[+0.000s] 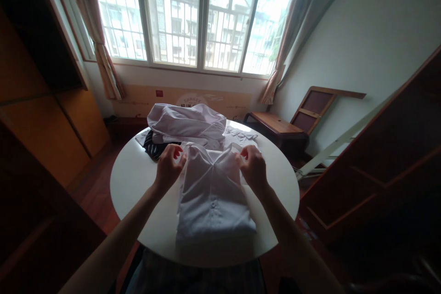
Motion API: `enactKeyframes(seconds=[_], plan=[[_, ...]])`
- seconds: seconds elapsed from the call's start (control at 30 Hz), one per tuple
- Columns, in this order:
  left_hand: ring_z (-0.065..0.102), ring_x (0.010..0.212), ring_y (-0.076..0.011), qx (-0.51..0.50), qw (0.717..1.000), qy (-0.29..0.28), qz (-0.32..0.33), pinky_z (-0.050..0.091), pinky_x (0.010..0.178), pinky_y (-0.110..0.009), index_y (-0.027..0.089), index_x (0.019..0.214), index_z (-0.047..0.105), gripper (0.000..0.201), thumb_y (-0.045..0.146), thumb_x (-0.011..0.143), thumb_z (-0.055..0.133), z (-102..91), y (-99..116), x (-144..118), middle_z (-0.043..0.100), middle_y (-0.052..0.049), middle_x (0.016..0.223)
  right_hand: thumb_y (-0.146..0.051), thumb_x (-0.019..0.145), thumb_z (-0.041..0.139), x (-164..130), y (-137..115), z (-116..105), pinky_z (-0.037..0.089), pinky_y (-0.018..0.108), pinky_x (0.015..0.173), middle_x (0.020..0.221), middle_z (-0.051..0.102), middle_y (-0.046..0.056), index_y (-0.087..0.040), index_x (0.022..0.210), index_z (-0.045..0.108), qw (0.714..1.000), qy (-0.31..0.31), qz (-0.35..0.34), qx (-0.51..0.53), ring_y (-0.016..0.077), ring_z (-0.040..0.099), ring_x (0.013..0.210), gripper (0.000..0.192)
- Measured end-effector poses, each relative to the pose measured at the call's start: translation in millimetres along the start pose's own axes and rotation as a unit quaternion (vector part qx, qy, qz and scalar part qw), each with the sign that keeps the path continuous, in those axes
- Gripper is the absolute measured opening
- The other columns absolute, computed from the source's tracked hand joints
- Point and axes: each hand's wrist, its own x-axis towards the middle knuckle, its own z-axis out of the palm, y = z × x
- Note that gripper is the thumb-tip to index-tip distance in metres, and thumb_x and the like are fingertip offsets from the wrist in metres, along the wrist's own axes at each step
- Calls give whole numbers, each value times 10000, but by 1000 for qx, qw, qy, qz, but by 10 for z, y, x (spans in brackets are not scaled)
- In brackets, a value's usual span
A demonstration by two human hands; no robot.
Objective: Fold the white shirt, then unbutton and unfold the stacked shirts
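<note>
Folded white cotton shirt point(213, 197) is pinched at both shoulders by left hand point(168, 165) and right hand point(254, 167), keeping the collar squared on round white table point(134, 179).

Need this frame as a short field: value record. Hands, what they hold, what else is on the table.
surface: round white table
left hand: left hand pinching the collar end of the folded white shirt, fingers closed on fabric
right hand: right hand pinching the same shirt's far edge on the other side
shirt state: folded into a rectangle, button placket up, lying flat near the table's front edge
behind shirt: pile of white garments; dark striped cloth partly under the pile
background: barred window, curtains, wooden chair
</note>
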Motion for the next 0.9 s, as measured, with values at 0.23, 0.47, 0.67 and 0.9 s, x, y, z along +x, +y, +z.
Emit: enactKeyframes(seconds=[0.23,0.47,0.67,0.9], plan=[[531,711,-154,-20,966,-248,75,410,646,-260,192,814,508,70,171,760,469,326,318,-320,565,-17,779,-377,759,516,-331,-343,298,334,272,556,734,637,73,-182,765,549,952,-301,-10,-46,203,581,656,198],[546,646,-167,49,945,-322,13,393,590,-258,196,758,503,37,186,724,513,727,-42,-77,591,-21,737,-299,770,490,-143,-266,679,387,301,620,872,657,175,-115,841,621,927,-357,45,-109,265,614,798,236],[567,755,-194,76,960,-271,-2,409,650,-277,181,892,521,126,237,781,500,838,1,-66,597,-62,846,-274,844,391,-170,-190,771,363,273,612,836,661,123,-160,853,605,944,-317,37,-85,215,603,752,243],[461,974,-211,47,982,-158,88,363,877,-341,195,863,601,111,208,787,522,810,41,-217,564,-61,991,-254,800,404,-203,-56,789,316,231,572,645,605,12,-193,698,568,969,-241,5,47,150,525,619,202]])
